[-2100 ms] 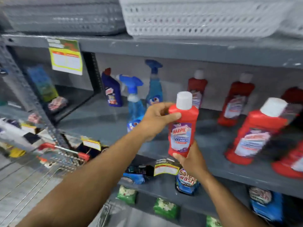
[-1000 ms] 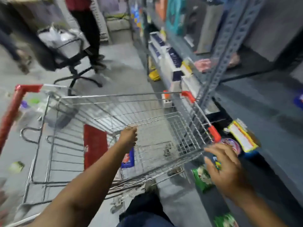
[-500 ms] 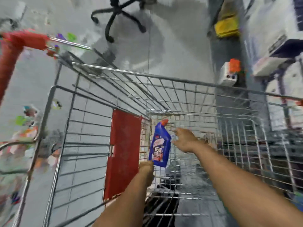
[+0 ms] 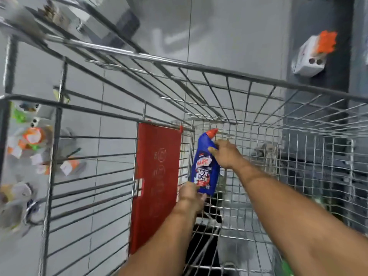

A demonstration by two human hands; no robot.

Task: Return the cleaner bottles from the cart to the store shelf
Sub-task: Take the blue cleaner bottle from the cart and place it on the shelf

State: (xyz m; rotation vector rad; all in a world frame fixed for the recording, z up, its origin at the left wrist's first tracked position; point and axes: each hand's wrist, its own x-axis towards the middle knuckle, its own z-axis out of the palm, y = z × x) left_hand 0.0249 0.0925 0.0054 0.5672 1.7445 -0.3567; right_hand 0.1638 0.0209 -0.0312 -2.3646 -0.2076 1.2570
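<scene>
A blue cleaner bottle (image 4: 205, 166) with a red angled cap and a Harpic label stands upright inside the wire cart (image 4: 219, 70). My left hand (image 4: 192, 194) grips it at the base. My right hand (image 4: 225, 154) is closed around its neck just below the cap. Both arms reach down into the cart basket. The store shelf is out of the picture.
A red panel (image 4: 157, 176) forms part of the cart's folded child seat, just left of the bottle. Small packaged goods (image 4: 29, 140) lie blurred at the far left. A white box with an orange top (image 4: 312, 54) sits on a dark shelf base upper right. Grey tiled floor lies below.
The red bottle left my hands at the shelf and I turned to the cart. In the last half second my right hand closed on the blue bottle's neck and the bottle rose slightly.
</scene>
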